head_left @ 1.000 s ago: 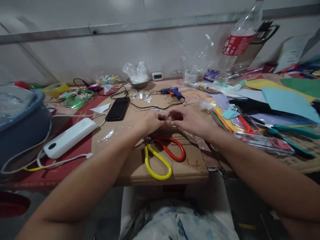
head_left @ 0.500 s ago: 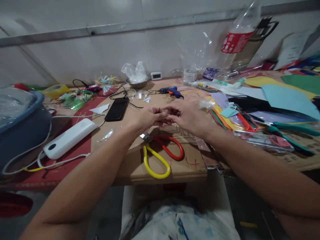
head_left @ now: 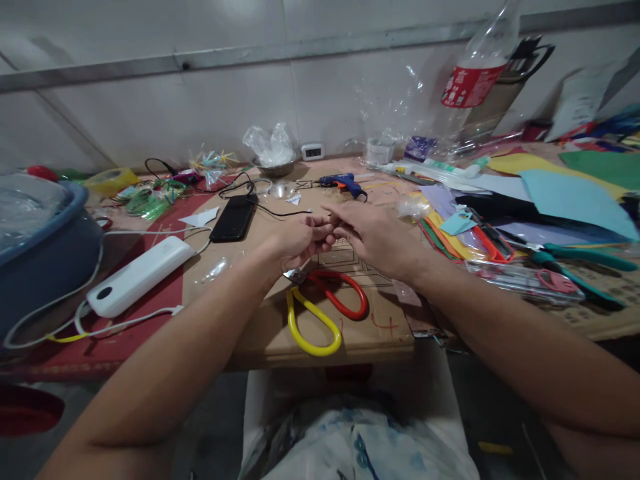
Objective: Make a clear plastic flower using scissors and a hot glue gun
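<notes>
Over the middle of the cardboard sheet (head_left: 370,313), my left hand (head_left: 300,241) and my right hand (head_left: 367,237) meet at the fingertips. Both are closed in a pinch, and whatever lies between the fingers is too small or too hidden to name. Just below them rest scissors (head_left: 317,327) with one yellow and one red handle loop; their blades are mostly covered by my left hand and wrist. Black lines drawn on the cardboard show under my hands. A blue glue gun (head_left: 343,183) lies beyond my fingers, with a black phone (head_left: 233,218) left of my left hand.
At left are a white power bank (head_left: 140,277) with its cable and a blue basin (head_left: 45,253). Coloured sheets (head_left: 575,200), a red utility knife (head_left: 493,243) and green-handled pliers (head_left: 575,267) lie at right. A plastic bottle (head_left: 473,87) stands behind.
My fingers have shifted slightly against each other, and the left fingers are curled a little lower. The scissors and other things on the table stay where they were.
</notes>
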### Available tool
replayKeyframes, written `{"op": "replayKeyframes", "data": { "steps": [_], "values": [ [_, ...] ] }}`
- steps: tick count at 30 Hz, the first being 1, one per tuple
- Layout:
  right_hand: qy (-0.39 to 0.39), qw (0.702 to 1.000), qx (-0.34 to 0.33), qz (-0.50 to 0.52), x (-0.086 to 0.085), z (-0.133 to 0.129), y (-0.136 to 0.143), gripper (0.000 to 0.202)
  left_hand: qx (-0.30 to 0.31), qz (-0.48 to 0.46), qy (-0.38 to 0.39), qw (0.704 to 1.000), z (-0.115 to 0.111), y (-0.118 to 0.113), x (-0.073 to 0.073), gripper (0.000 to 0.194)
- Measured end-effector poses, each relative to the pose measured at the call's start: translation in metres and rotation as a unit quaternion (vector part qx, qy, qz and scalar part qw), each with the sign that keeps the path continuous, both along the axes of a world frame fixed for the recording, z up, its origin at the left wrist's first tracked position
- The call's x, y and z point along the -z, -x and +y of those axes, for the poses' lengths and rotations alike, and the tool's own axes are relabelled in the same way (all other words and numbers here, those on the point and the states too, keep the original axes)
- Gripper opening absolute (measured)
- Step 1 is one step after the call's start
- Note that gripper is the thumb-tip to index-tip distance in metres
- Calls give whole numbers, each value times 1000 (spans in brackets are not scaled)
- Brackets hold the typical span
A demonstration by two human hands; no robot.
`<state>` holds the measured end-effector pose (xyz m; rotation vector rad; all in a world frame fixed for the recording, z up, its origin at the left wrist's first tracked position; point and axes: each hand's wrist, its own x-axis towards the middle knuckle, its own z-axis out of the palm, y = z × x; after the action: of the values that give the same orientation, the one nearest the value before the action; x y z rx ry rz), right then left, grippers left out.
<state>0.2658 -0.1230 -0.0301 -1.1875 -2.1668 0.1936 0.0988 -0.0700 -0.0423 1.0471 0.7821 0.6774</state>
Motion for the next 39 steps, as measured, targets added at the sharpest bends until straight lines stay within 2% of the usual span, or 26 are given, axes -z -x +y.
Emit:
{"op": "replayKeyframes", "data": {
  "steps": [2, 4, 7, 11, 13, 17, 23, 28, 31, 33, 35, 37, 39],
  "values": [
    [-20, 999, 24, 37, -4, 0, -7, 39, -27, -4, 12, 1000, 1, 1, -2, 18],
    [-16, 997, 51, 58, -9, 2, -16, 28, -41, -12, 16, 999, 3, 3, -5, 20],
    [61, 997, 42, 7, -10, 8, -26, 14, -42, -25, 14, 999, 5, 5, -8, 20],
    [159, 981, -24, -108, 5, 13, -25, 15, -47, -41, 14, 998, 7, 8, -11, 20],
    [184, 973, -32, -137, 15, 14, -20, 15, -55, -49, 12, 997, 7, 8, -13, 20],
    [213, 967, -7, -136, 27, 14, -14, 16, -82, -53, -7, 995, 6, 7, -15, 21],
    [190, 976, -2, -111, 25, 12, -14, 17, -87, -57, -8, 995, 6, 6, -17, 16],
    [212, 967, -7, -138, 27, 14, -13, 14, -178, -172, -44, 968, 18, 24, -33, 16],
    [204, 968, 8, -143, 30, 15, -14, 11, -235, -194, -66, 950, 26, 37, -43, 21],
    [201, 973, 14, -110, 29, 16, -15, 11, -245, -187, -80, 948, 28, 38, -42, 21],
    [182, 982, 24, -38, 24, 15, -15, 9, -222, -157, -85, 959, 23, 32, -36, 19],
    [145, 985, 34, 82, 16, 14, -14, 6, -166, -77, -76, 980, 12, 18, -25, 14],
    [110, 971, 35, 208, 9, 13, -13, 11, -72, 7, -55, 996, -1, 4, -15, 15]
  ]
}}
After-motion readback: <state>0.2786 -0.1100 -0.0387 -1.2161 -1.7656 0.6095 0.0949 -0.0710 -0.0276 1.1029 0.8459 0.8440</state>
